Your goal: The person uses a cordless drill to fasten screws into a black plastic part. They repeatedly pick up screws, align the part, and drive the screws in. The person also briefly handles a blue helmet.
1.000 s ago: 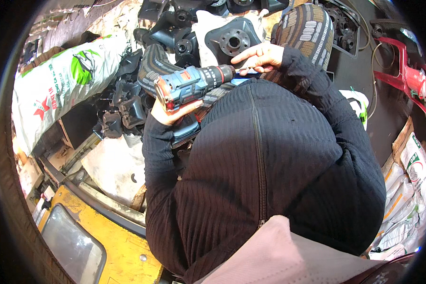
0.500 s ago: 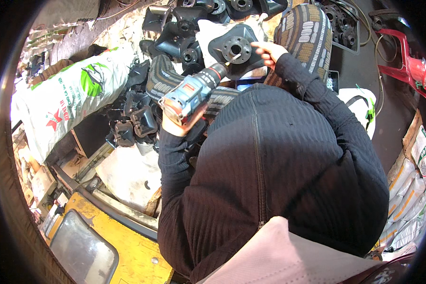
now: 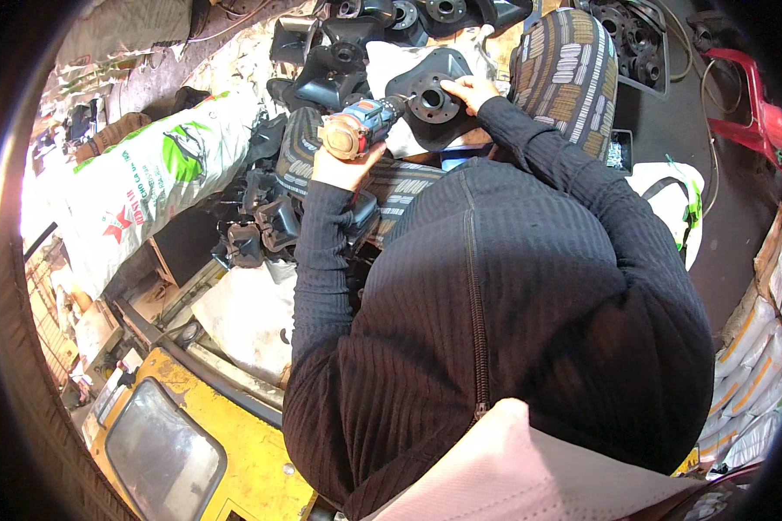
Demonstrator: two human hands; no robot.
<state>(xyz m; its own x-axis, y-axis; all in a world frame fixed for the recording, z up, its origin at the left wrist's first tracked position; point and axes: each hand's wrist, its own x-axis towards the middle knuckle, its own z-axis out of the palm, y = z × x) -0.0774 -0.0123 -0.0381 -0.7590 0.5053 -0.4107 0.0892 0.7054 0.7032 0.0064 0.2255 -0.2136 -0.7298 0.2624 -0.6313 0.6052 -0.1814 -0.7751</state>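
My left hand (image 3: 346,170) grips a blue power drill (image 3: 369,117), its chuck pointing up and right. The drill's tip is at the left side of a black part (image 3: 450,62), a flared square piece with a round flange (image 3: 431,101) that has a large centre hole and small holes around it. At the flange's right side, the fingers of my right hand (image 3: 476,92) are pressed together against it; anything between them is too small to make out. The part rests over white cloth-like material (image 3: 400,137) between my patterned trouser legs (image 3: 565,82).
Several similar black parts (image 3: 330,74) lie piled ahead and to the left. A white printed sack (image 3: 174,174) is at the left, above a yellow machine panel (image 3: 208,412). At the right are a tray of round black pieces (image 3: 639,52), a red frame (image 3: 756,122) and stacked sacks (image 3: 752,365).
My left hand has moved the drill forward, its tip now farther left on the flange. The fingers of my right hand have drawn in toward the flange. The view has shifted slightly.
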